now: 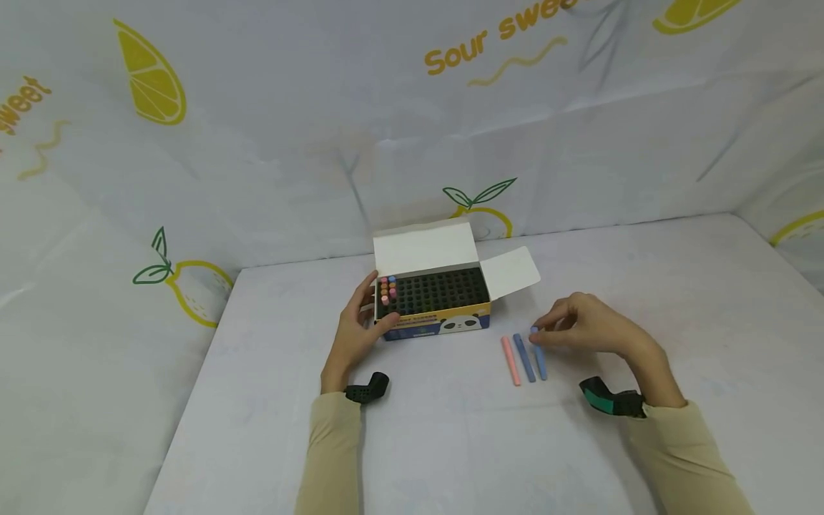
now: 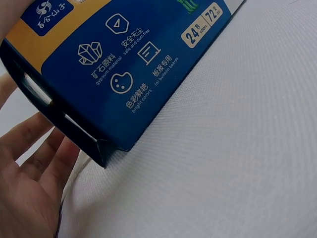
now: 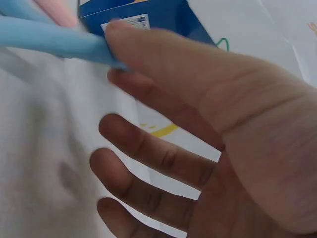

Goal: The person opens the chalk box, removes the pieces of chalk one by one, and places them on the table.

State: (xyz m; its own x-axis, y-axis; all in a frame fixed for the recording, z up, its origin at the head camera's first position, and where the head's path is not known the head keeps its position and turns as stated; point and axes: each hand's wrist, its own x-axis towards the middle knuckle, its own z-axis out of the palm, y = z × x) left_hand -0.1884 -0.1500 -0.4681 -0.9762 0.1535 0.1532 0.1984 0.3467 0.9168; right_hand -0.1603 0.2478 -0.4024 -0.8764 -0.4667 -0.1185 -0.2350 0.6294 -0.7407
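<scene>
My left hand (image 1: 357, 329) holds the left end of an open chalk box (image 1: 463, 320), thumb at the front and fingers around the side. In the left wrist view the box's blue printed face (image 2: 163, 64) fills the upper left. Several colored chalk sticks (image 1: 388, 287) stand in the box's leftmost holes. My right hand (image 1: 586, 325) pinches one end of a light blue chalk stick (image 3: 54, 39) between thumb and index finger; the other fingers are spread apart. Beside that stick lie a darker blue chalk stick (image 1: 524, 357) and a pink chalk stick (image 1: 511, 361).
The box's white lid (image 1: 425, 248) stands up at the back, and a side flap (image 1: 511, 273) juts out to the right. A white cloth (image 1: 450, 443) covers the table. Behind it hangs a white backdrop (image 1: 290, 143) with lemon prints.
</scene>
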